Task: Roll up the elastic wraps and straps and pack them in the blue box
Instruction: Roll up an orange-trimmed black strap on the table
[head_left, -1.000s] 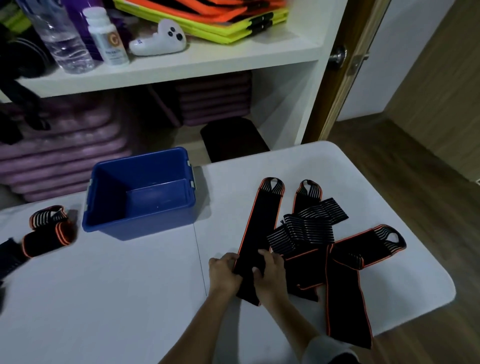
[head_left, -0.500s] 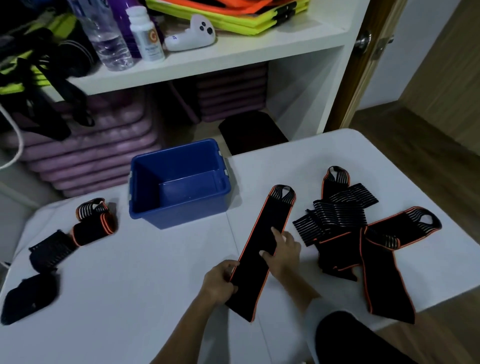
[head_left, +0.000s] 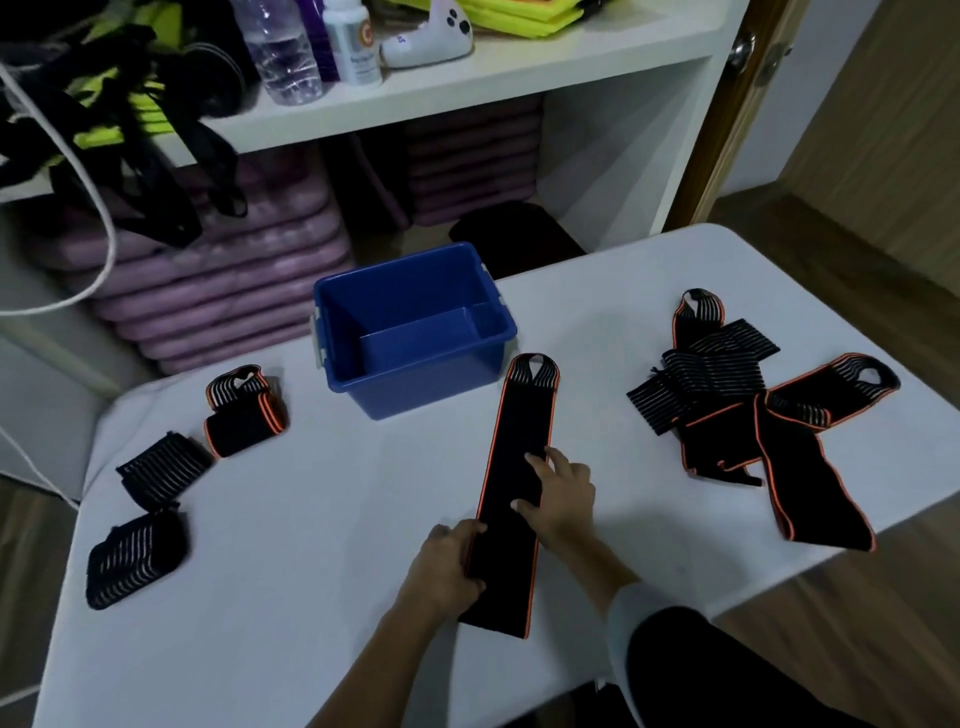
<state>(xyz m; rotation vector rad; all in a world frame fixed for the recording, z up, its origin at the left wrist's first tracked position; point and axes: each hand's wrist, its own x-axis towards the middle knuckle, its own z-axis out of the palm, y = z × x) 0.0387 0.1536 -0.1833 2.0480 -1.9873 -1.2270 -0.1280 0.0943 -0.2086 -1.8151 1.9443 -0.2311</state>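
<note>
A long black wrap with orange edging (head_left: 519, 441) lies flat and straight on the white table (head_left: 311, 545), its looped end pointing at the blue box (head_left: 415, 332). My left hand (head_left: 447, 564) grips the wrap's left edge near its lower end. My right hand (head_left: 561, 493) rests on the wrap's right side with fingers spread and pressing down. The blue box is empty. A pile of unrolled wraps and straps (head_left: 748, 410) lies to the right. A rolled orange-edged wrap (head_left: 244, 415) and two rolled striped straps (head_left: 161, 467) (head_left: 135, 561) sit at the left.
Behind the table stands a white shelf unit (head_left: 467, 78) with bottles, a white controller and neon items. Purple mats (head_left: 218, 291) are stacked beneath it. A white cable (head_left: 104, 228) hangs at the left. The table's right edge drops to a wooden floor.
The wrap was pulled left out of the pile and laid out straight. My right hand went from gripping it to pressing flat on it. The view shifted, showing the rolled pieces at the left.
</note>
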